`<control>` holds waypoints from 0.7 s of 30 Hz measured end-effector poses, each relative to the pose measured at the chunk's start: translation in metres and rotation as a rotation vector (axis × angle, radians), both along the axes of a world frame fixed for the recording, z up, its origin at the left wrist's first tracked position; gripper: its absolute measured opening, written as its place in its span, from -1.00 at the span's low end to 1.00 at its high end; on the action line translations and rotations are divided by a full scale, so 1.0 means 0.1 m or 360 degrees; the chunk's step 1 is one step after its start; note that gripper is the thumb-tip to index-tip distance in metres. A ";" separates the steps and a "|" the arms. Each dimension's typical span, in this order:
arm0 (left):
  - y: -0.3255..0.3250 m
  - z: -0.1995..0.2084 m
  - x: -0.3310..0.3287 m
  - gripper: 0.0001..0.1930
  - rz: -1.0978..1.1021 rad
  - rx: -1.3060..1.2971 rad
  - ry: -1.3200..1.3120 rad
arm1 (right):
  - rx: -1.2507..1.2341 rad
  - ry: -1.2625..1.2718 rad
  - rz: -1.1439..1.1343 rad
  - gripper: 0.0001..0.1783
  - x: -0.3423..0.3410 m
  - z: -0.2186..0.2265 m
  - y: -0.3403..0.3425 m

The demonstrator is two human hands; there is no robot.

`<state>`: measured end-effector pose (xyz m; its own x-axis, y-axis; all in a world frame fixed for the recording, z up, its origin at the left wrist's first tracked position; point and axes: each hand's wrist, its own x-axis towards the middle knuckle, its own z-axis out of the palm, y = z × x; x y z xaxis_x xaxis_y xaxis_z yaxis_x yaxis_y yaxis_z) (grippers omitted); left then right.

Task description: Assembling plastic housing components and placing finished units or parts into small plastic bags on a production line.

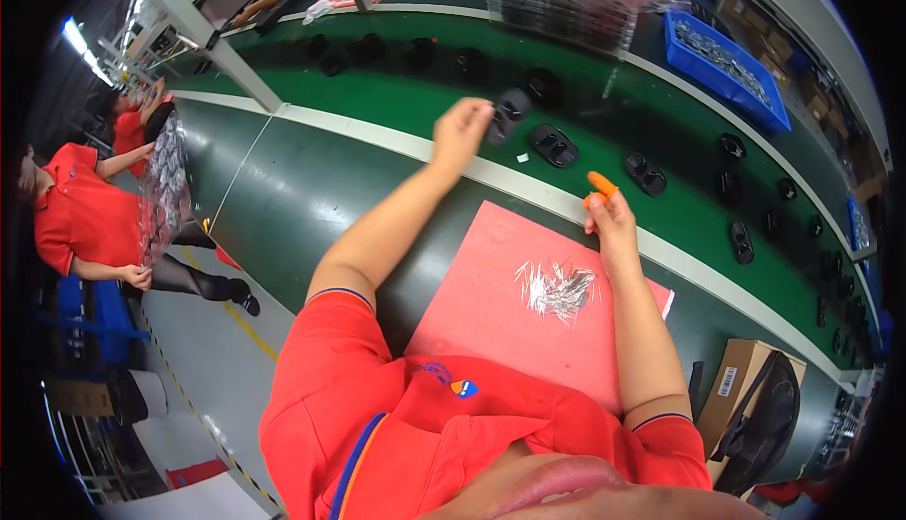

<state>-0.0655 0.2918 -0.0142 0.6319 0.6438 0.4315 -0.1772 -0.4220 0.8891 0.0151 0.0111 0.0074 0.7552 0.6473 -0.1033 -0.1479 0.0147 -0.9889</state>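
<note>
Because the left hand's fingers (481, 107) seem to pinch the black two-lobed part (511, 112) by one edge, upper centre, it might slip; whether the right hand (615, 226), fingers narrowed, holds anything, I cannot tell.

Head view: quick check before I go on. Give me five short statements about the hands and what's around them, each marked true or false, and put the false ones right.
1. The left hand holds a black part. True.
2. The right hand has bare fingertips only. False: orange covers sit on two of its digits.
3. Thin silver pins lie in a pile on the mat. True.
4. The blue bin stands on the mat. False: it is at the far side of the green belt.
5. The box is right of the mat. True.
</note>
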 end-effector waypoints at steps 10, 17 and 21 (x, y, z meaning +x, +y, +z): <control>-1.07 0.21 -0.28 -0.73 -0.0443 0.0411 0.0015 | 0.0361 -0.0119 -0.0461 -0.71 0.04 -0.05 0.03; -0.91 0.25 -0.33 -0.74 -0.0673 0.0495 0.0152 | 0.0298 -0.0362 -0.0250 -0.65 -0.02 -0.11 0.18; -0.83 0.26 -0.39 -0.75 -0.0722 0.0492 0.0125 | 0.0178 -0.0321 -0.0241 -0.69 -0.11 -0.05 0.26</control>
